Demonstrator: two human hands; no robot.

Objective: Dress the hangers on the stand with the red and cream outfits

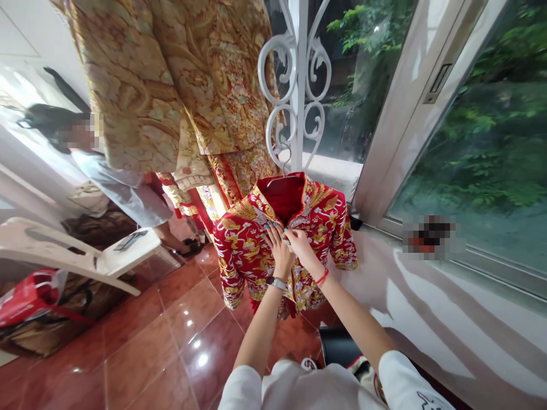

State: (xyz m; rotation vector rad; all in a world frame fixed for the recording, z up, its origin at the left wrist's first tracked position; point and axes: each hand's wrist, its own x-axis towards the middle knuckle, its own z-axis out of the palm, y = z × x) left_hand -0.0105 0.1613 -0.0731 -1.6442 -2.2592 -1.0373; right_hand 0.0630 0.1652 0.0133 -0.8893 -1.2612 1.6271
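A red jacket (252,245) with gold and silver embroidery hangs in front of me on a metal hanger (285,162). Its stand-up collar is parted at the throat. At the upper chest, my left hand (277,242) lies over the front panel, fingers fairly straight, apparently gripping the edge by the opening. Right beside it, almost touching, my right hand (298,244) has its fingers curled in a pinch at the same front edge. Any small fastener between the fingertips is hidden. A watch is on my left wrist, a red cord on my right.
Gold embroidered garments (171,85) hang at upper left beside a white scrolled metal stand (301,85). A person (123,182) bends over at the left, behind a white chair (123,250) with a phone on it. Windows (482,142) line the right; a black box (333,344) sits below.
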